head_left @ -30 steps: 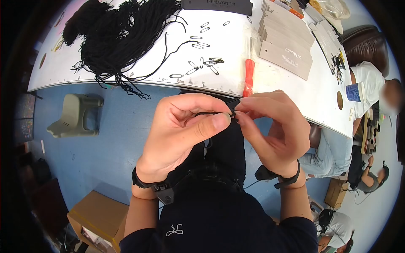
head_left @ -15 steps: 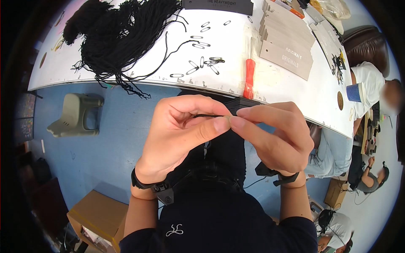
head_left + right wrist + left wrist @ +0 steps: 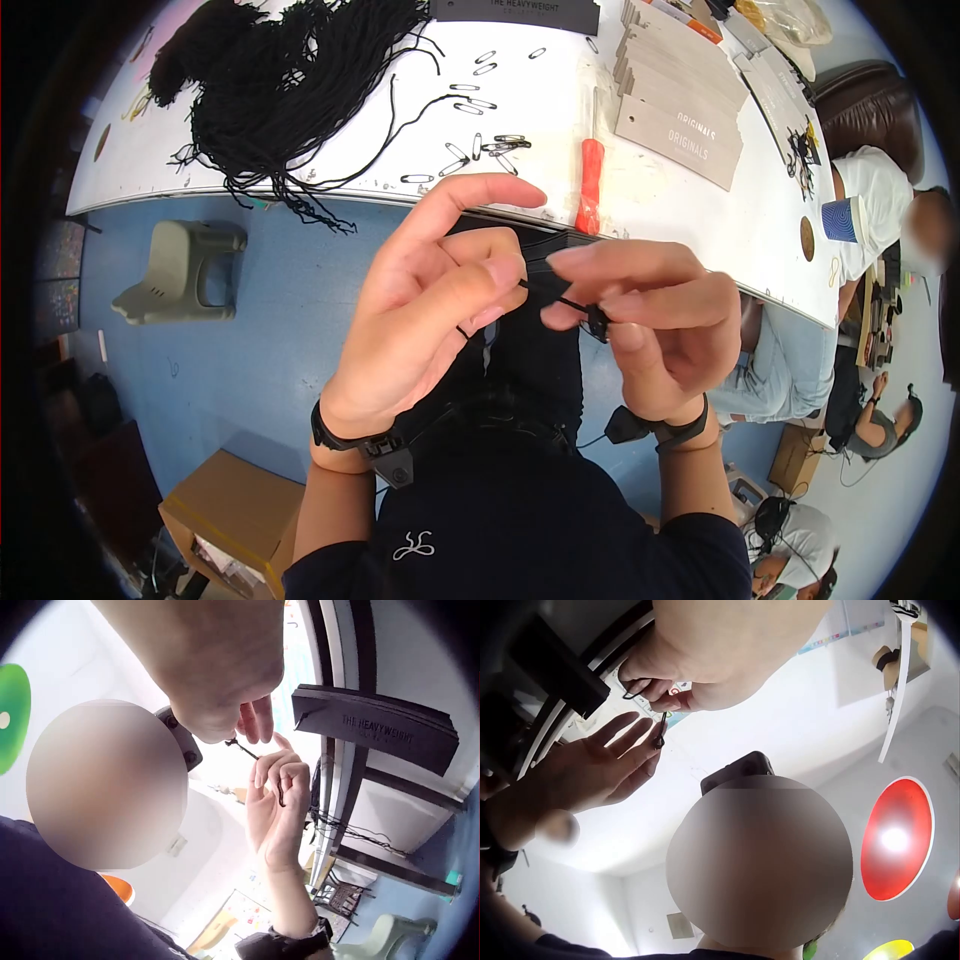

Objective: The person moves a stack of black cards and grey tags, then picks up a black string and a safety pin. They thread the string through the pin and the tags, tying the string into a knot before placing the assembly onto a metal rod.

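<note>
Half a second on, your fingertips have drawn apart. The black cord (image 3: 556,298) now stretches between them, held before your chest, below the table (image 3: 550,130) edge. Left hand (image 3: 430,300): thumb and a curled finger pinch one end, index lifted straight. Right hand (image 3: 655,330): fingertips clamp the other end.

Head view looks down — wrist views close, upward; shared: black cord (image 3: 556,297).
</note>
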The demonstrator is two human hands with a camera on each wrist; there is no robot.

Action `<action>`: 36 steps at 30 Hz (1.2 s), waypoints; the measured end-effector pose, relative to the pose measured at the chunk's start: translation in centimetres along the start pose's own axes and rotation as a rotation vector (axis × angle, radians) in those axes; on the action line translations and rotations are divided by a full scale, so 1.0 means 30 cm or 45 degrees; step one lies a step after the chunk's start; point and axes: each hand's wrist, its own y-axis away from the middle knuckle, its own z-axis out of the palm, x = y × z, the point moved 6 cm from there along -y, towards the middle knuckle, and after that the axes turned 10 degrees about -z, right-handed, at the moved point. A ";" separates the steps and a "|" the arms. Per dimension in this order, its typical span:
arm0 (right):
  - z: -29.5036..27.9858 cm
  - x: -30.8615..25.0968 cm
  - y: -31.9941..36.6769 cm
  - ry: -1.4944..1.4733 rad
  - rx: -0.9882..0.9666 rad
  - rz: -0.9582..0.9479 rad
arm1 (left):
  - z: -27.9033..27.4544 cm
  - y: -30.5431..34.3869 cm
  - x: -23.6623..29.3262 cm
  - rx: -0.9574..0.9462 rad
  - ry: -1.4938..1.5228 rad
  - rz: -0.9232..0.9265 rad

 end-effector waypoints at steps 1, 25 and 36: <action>0.002 0.005 0.000 -0.176 0.025 0.015 | 0.005 0.001 -0.002 0.004 0.002 -0.015; -0.042 -0.066 0.050 -0.568 0.080 -0.284 | 0.047 0.020 0.016 -0.009 -0.051 0.023; 0.003 -0.109 0.071 -0.110 -0.068 -0.323 | 0.017 0.014 0.026 -0.019 -0.012 0.097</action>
